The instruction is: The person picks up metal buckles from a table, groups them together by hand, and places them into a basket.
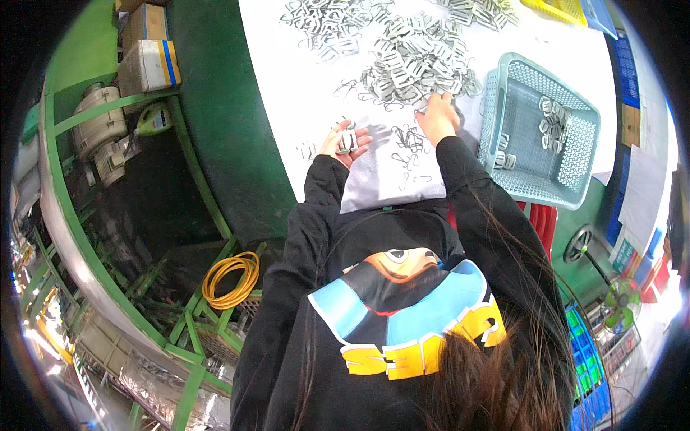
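Observation:
My left hand (343,146) lies palm up over the white table, fingers partly spread, with a few flat silver metal buckles (348,141) resting in it. At the near edge of a big heap of similar metal buckles (413,65), my right hand (438,118) reaches in with its fingers bent together. What its fingertips grip is hidden among the pieces. Between the two hands lies a loose scatter of thin wire hooks (408,141). A few more small metal pieces (306,150) lie left of my left hand.
A blue-grey perforated basket (496,86) with several buckles in it stands right of my right hand. More heaps (327,25) lie farther back on the white tabletop (269,43). A yellow tray (557,8) is at the far right. On the left are a green frame and a coiled yellow hose (231,280).

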Demonstrator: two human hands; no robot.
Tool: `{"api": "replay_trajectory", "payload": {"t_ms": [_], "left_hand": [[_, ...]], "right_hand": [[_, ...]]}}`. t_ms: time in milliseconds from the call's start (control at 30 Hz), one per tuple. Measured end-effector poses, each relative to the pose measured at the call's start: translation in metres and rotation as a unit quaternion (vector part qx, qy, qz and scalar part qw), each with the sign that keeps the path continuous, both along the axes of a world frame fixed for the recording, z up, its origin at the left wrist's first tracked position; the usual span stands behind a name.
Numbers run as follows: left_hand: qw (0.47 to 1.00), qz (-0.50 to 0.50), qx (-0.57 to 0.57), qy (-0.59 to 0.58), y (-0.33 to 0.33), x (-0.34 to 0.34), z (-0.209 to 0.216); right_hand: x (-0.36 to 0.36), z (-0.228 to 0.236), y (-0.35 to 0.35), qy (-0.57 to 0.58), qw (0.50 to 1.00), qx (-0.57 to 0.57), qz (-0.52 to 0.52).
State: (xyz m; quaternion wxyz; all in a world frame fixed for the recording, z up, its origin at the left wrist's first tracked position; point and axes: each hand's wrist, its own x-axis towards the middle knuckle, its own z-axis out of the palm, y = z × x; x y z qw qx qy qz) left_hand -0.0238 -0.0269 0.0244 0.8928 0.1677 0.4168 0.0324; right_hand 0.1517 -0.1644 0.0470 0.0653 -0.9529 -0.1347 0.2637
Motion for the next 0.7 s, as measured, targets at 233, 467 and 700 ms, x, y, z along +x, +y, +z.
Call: {"api": "replay_trajectory", "payload": {"t_ms": [233,467,700], "left_hand": [[0.999,0.006,0.004,0.042,-0.001,-0.043,-0.011],[0.971,0.057,0.085,0.215,0.003,-0.13,-0.012],[0.943,0.062,0.149,0.291,-0.011,-0.144,-0.015]], "right_hand": [[-0.002,-0.018,-0.003,-0.013,0.997,0.053,-0.062],[-0.001,-0.012,-0.05,0.236,0.801,0.444,-0.324],[0.001,-0.019,-0.059,0.168,0.771,0.484,-0.378]]}}
